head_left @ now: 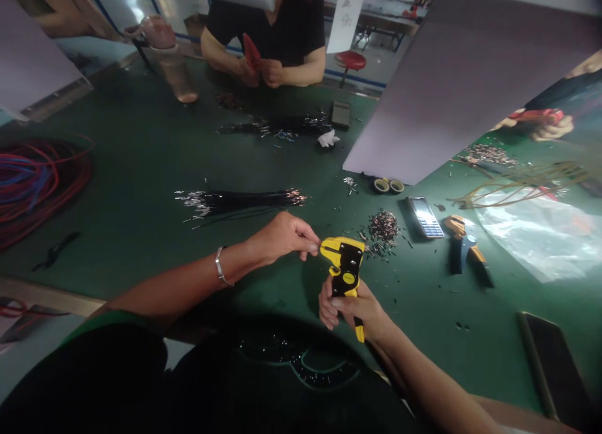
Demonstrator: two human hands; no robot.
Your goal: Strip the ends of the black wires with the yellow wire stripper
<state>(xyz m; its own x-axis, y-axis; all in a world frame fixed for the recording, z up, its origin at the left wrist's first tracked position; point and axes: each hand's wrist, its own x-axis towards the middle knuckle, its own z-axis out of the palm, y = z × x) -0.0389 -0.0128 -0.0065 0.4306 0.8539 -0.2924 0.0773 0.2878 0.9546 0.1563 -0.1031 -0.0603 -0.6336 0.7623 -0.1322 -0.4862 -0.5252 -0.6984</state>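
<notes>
My right hand (pixel 350 312) grips the handle of a yellow and black self-adjusting wire stripper (pixel 345 264). My left hand (pixel 282 238) pinches its fingertips right against the stripper's yellow jaws, and anything held there is too thin to make out. A loose bundle of black wires with bare metal ends (pixel 239 202) lies on the green table mat (pixel 141 164) beyond my hands. To the right of the stripper sits a small heap of metal terminals (pixel 383 226). Farther right lies a second orange and dark stripper (pixel 463 246).
A co-worker's hands (pixel 258 71) hold a red tool across the table, behind more black wires (pixel 268 127). A red and blue wire coil (pixel 37 183) lies left; a keypad phone (pixel 426 216), tape rolls (pixel 388 185) and a plastic bag (pixel 536 233) lie right. Another person's hand (pixel 555 127) shows far right.
</notes>
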